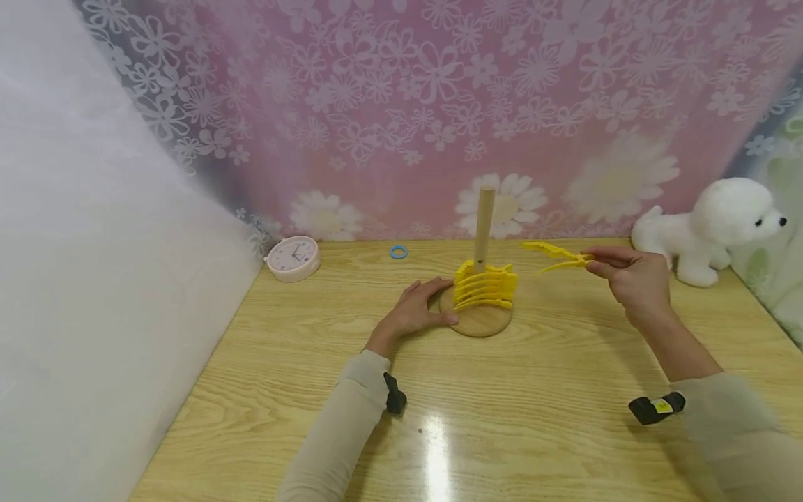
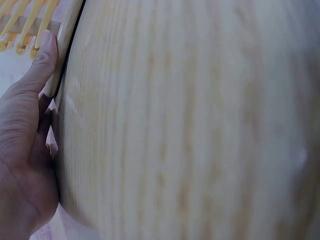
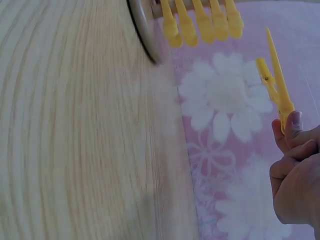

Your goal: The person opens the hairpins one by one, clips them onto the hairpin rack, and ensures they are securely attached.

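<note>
On the table stands a round wooden base with an upright wooden post. Several yellow alligator hair clips are stacked around the foot of the post. My left hand holds the left side of the base, thumb at the near edge and fingers farther back. To the right of the post, above the table, my right hand pinches the tail end of another yellow hair clip. This clip's two arms are spread apart and point left toward the post; one arm has a wavy edge.
A blue ring lies at the table's back edge. A pink clock stands at the back left, and a white toy dog at the back right. A floral curtain hangs behind the table.
</note>
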### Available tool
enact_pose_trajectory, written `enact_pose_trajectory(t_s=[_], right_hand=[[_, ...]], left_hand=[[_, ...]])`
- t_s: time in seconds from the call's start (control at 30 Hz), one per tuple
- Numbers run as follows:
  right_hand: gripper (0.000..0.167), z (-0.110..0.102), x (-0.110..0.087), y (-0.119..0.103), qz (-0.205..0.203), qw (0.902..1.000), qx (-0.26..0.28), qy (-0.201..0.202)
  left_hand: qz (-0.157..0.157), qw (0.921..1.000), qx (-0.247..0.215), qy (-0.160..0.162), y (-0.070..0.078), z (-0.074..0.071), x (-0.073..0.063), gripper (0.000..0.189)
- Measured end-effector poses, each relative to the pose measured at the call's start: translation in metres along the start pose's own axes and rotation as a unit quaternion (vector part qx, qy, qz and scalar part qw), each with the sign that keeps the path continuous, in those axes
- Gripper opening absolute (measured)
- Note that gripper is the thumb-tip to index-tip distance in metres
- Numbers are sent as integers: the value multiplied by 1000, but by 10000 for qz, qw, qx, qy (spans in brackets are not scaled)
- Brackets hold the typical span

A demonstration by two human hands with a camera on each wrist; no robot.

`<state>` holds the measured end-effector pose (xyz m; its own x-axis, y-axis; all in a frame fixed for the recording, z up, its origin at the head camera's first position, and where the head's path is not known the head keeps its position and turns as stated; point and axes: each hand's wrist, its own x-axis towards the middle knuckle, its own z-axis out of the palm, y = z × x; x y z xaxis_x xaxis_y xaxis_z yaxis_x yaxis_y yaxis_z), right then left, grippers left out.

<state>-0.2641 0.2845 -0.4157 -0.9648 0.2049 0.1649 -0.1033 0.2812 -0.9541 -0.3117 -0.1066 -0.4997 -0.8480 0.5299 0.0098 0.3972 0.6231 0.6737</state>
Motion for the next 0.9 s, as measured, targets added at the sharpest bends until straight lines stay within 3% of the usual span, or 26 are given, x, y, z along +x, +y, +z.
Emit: enact_pose_trajectory(t_s=[0.3, 0.5, 0.9], right_hand=[[26, 44, 0, -16, -13, 9990, 282, -340], [31, 71, 1, -20, -75, 9988, 123, -472], [28, 98, 0, -28, -330, 9963, -31, -787]], left_hand=[[18, 10000, -15, 8, 0, -1, 1, 85], [-17, 10000, -38, -2, -1, 0, 1, 86], [-7, 10000, -25, 38, -1, 0, 0, 83]])
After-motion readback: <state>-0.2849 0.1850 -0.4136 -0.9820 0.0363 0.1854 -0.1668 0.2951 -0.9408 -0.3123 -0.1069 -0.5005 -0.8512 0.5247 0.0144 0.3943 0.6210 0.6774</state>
